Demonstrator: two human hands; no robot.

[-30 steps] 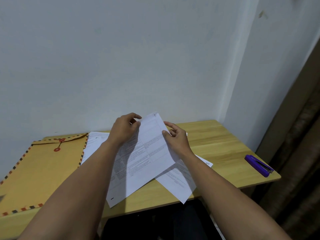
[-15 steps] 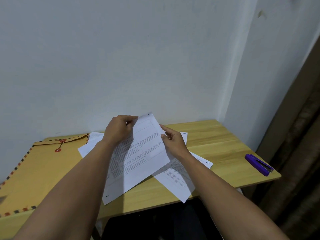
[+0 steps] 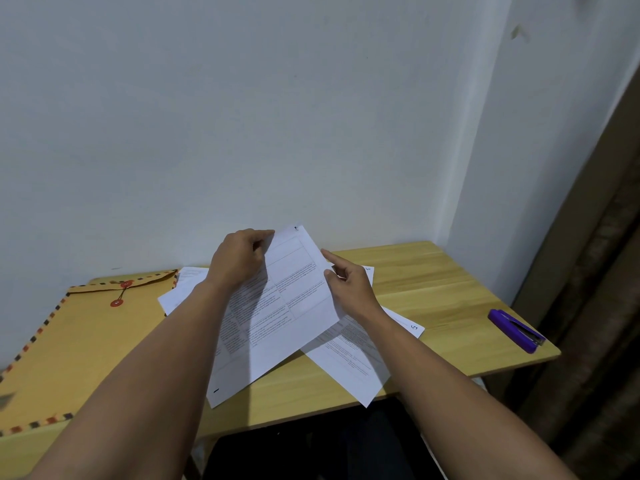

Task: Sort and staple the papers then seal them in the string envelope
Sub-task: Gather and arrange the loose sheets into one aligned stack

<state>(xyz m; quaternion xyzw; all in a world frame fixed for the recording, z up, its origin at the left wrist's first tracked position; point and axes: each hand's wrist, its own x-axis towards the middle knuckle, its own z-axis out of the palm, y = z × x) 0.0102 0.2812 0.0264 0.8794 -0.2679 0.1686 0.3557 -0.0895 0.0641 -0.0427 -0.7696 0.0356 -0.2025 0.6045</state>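
Both hands have a grip on the same printed sheet (image 3: 277,317) mid-frame: left hand (image 3: 239,258) pinches its top edge, right hand (image 3: 349,285) holds its right edge. More loose papers (image 3: 349,365) lie underneath on the wooden surface (image 3: 433,282). String envelope (image 3: 79,337) sits at lower left, purple stapler (image 3: 516,330) far right.

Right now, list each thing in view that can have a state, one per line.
left hand: grips the held sheet's top edge
right hand: holds the sheet's right edge
held sheet: lifted, tilted
loose papers: flat on the table, unstapled
string envelope: flat, flap down, string between its buttons
stapler: lying untouched at the table's right edge
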